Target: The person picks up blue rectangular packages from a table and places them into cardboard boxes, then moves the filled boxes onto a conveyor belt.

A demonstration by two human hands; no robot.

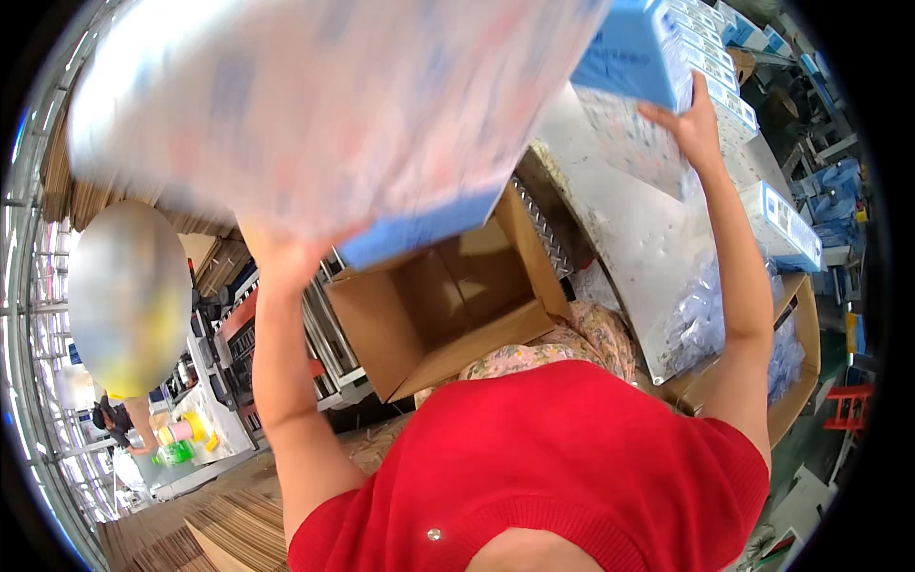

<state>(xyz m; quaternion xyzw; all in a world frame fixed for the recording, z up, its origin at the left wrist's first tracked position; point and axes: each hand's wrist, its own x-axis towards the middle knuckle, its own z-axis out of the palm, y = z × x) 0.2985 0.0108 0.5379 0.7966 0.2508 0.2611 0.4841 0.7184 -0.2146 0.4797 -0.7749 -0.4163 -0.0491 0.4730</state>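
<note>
Steel table (pixel 610 205) beside open cardboard box (pixel 448 305).

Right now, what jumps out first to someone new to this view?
A big blurred white-and-blue pack fills the upper left, held up by the left hand. At upper right, the right hand rests against a blue box on a stack. Below the pack sits an open carton.

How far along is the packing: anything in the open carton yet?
Nothing visibly done: the open cardboard carton looks empty. In hand: the left hand holds a large blue-and-white box, blurred, above the carton; the right hand touches a second blue-and-white box. Left: more such boxes stacked on the metal table.
</note>
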